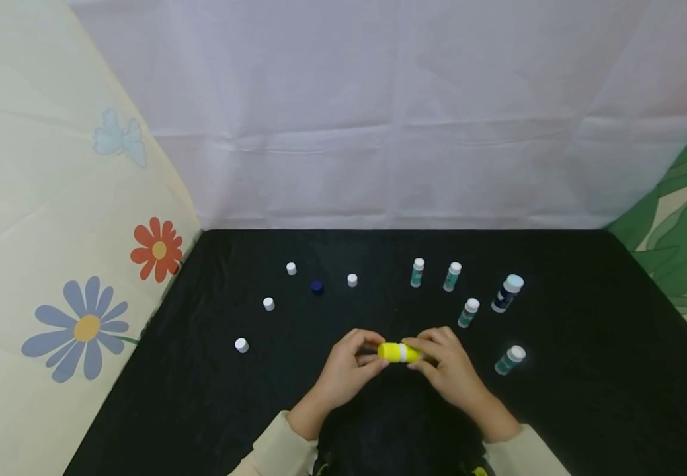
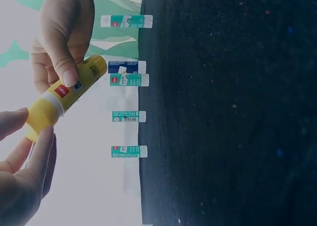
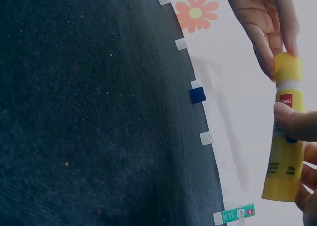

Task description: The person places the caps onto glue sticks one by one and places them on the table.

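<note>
two hands (image 1: 348,369) (image 1: 450,367) grip one yellow tube (image 1: 395,352)

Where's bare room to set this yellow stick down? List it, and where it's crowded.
Bare table lies right of the nearest green stick and between the nearest white cap and the left hand. It's more crowded around the dark blue stick, with three green sticks to its left.

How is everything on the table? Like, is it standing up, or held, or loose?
Yellow glue stick: held up, off the table.
Yellow cap: on the stick's end; can't tell if it's loosened.
Left hand: holding the yellow cap.
Right hand: gripping the stick's body.
Four teal glue sticks: standing upright.
Navy glue stick: standing upright.
Four white caps: loose on the table.
Navy cap: loose on the table.
</note>
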`<state>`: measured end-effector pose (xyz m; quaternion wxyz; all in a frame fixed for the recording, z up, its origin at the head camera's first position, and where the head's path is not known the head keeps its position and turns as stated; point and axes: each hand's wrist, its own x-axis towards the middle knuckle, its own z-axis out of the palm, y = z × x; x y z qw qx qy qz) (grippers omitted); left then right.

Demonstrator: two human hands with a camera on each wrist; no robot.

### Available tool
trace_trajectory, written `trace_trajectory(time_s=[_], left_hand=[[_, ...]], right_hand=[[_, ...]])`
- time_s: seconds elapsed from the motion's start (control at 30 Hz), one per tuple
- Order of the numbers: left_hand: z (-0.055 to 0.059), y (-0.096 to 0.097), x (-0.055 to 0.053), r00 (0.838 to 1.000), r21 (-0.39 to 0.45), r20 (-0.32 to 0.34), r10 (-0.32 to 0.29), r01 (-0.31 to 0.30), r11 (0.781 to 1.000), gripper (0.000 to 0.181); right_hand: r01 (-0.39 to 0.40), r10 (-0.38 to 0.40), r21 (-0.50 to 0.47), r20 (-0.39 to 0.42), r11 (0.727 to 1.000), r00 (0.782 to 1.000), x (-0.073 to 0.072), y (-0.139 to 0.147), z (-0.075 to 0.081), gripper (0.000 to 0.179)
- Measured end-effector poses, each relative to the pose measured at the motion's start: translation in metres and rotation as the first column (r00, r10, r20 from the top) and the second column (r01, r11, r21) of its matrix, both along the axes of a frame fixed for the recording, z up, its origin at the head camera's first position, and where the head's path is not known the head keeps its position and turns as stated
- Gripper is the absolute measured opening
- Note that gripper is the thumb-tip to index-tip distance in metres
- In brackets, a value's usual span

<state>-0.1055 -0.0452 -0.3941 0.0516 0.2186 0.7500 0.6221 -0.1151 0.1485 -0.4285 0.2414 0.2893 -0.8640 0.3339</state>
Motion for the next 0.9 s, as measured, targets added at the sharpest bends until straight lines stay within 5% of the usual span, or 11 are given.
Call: trace_trajectory(time_s=[0.27,0.57,0.9], left_hand=[[0.004,0.0,0.001,1.0,0.002,0.003,-0.004,0.004,1.0,0.022],[-0.025,0.0,-0.01,1.0,0.014,-0.003,-0.001,0.001,1.0,0.023],[-0.027,-0.001,-0.01,1.0,0.014,0.0,-0.005,0.005,1.0,0.023]], right_hand=[[-0.003,0.003,-0.003,-0.011,1.0,1.0,0.0,-0.001,0.0,0.038],[-0.022,0.022,-0.021,0.004,1.0,1.0,-0.001,-0.002,0.001,0.033],[-0.013,0.013,-0.005,0.015,1.0,1.0,-0.001,-0.004,0.001,0.037]])
